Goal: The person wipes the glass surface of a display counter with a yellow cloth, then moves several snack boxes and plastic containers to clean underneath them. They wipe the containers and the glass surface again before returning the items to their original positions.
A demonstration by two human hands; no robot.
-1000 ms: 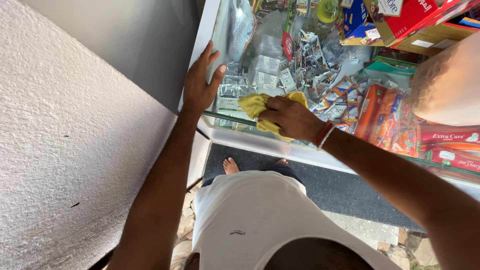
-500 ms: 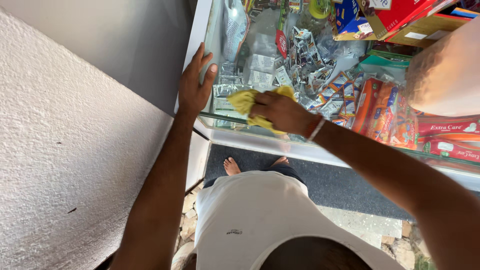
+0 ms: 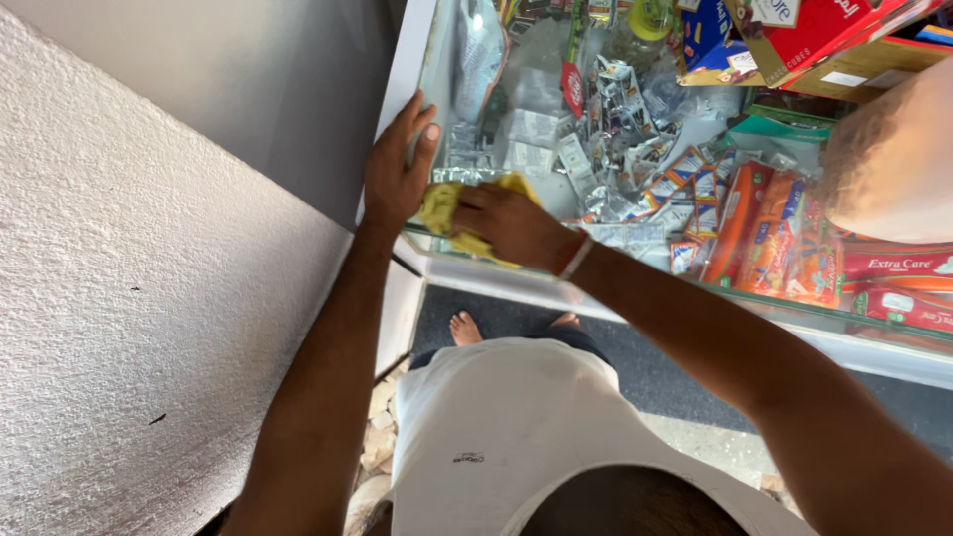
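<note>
— Where's the yellow cloth [image 3: 444, 210]?
— On the glass counter [image 3: 635, 288], near its left corner, bunched under the right hand [image 3: 511, 226].
— And the left hand [image 3: 395, 174]?
— Fingers spread, apparently flat on the counter's corner edge, touching the cloth.

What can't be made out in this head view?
- Yellow cloth: mostly covered by the right hand.
- Glass counter top: its far right runs off the frame edge.
- Left hand: palm faces down, contact unseen.
- Small sachets under the glass: glare blurs them.
</note>
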